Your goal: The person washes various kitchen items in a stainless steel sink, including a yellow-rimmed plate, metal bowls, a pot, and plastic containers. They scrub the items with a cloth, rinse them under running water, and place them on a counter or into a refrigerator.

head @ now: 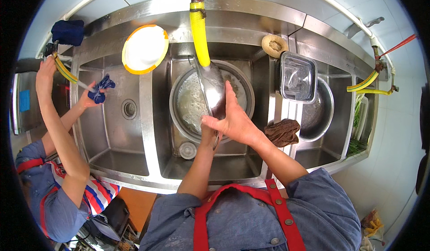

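A shiny stainless steel bowl (215, 93) with loop handles is tipped on its side, held above a large round metal basin (249, 83) of sudsy water. My left hand (210, 134) grips the near end of the bowl; its fingers are hidden from view. Against the rounded outside lies my right hand (237, 120), its fingers along the wall and its thumb across the near rim. A yellow hose (199, 32) hangs from the tap, its lower end at the bowl. The basin stands in the middle sink (211, 168), with a round drain strainer (187, 150) beside it.
A white, orange-rimmed bowl (145, 49) straddles the left divider. Toward the right are a scrubbing pad (274, 45), a clear container (298, 77), a brown cloth (283, 132) and a metal bowl (317, 116). A co-worker's hands (88, 98) rinse a blue cloth (100, 89) at the left sink.
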The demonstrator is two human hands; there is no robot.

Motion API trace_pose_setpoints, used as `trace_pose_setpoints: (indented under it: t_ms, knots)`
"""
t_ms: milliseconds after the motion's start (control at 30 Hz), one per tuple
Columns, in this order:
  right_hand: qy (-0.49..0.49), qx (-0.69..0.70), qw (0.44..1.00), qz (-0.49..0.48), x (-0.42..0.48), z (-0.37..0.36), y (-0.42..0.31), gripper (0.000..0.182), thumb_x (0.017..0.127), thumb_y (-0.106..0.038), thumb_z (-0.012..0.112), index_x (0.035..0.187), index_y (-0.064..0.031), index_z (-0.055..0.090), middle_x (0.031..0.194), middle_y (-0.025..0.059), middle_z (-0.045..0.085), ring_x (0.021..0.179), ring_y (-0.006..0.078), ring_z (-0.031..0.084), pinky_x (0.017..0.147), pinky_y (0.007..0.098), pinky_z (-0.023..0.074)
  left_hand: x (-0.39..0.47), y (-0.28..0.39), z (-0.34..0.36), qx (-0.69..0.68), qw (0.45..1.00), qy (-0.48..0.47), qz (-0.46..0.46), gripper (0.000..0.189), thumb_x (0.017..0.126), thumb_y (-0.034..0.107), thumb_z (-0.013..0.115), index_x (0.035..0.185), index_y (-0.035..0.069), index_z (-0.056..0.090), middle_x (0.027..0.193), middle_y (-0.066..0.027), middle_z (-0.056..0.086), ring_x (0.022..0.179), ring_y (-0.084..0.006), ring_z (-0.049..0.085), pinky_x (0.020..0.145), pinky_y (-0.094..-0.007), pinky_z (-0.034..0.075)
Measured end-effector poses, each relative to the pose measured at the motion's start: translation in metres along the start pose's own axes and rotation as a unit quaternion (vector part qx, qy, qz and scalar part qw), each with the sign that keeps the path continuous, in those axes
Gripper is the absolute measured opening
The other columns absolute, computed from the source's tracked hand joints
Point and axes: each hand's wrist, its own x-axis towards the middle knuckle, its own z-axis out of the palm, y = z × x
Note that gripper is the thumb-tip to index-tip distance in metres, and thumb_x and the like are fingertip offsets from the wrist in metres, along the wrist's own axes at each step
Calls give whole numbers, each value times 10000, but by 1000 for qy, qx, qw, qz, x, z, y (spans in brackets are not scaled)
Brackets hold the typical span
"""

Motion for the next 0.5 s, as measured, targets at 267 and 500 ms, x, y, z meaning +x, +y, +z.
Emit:
trace_pose_setpoints:
  t_ms: [267, 500]
  knots:
    - [62, 289, 943, 152, 16, 6, 77, 652, 708, -27, 589, 1331, 27, 406, 1046, 142, 618, 938, 243, 590, 865, 324, 467, -11, 24, 2, 17, 957, 239, 164, 277, 833, -82, 558, 1097, 2, 544, 1003, -120, 640, 885, -288, 645, 714, -405, 556]
    - [41, 462, 852, 244, 8, -12, 104, 297, 692, 45, 551, 974, -46, 531, 813, 24, 521, 707, 157, 497, 611, 345, 414, -31, 71, -15, -83, 996, 7, -18, 317, 849, 53, 587, 1160, -12, 589, 1150, -145, 650, 1070, -280, 620, 968, -431, 490]
